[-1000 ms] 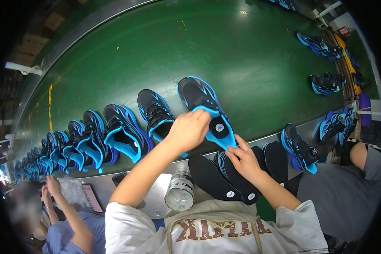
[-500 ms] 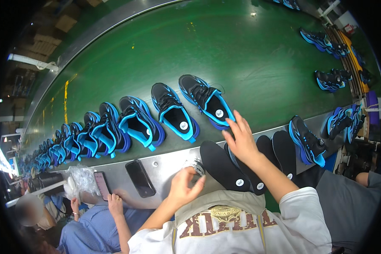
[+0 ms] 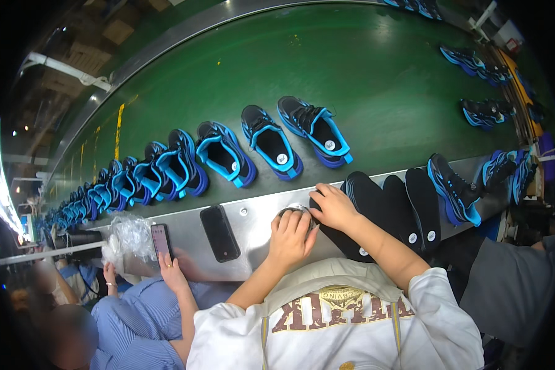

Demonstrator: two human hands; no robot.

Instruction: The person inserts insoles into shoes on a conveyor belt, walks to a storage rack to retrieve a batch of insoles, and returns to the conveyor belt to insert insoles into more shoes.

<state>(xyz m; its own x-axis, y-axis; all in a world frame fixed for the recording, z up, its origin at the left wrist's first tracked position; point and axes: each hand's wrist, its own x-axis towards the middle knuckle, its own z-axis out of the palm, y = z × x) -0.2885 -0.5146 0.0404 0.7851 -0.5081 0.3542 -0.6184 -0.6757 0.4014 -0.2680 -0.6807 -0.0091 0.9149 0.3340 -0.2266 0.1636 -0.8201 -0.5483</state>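
Insoles [image 3: 376, 203] beside the right hand [image 3: 337, 208] could slide if its forearm [image 3: 390, 246] drags, though whether it or the left hand [image 3: 290, 239] pinches anything is unclear

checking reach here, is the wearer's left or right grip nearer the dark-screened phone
Left. The left grip is right of the dark-screened phone, across some metal ledge; the right grip is farther right, past the left.
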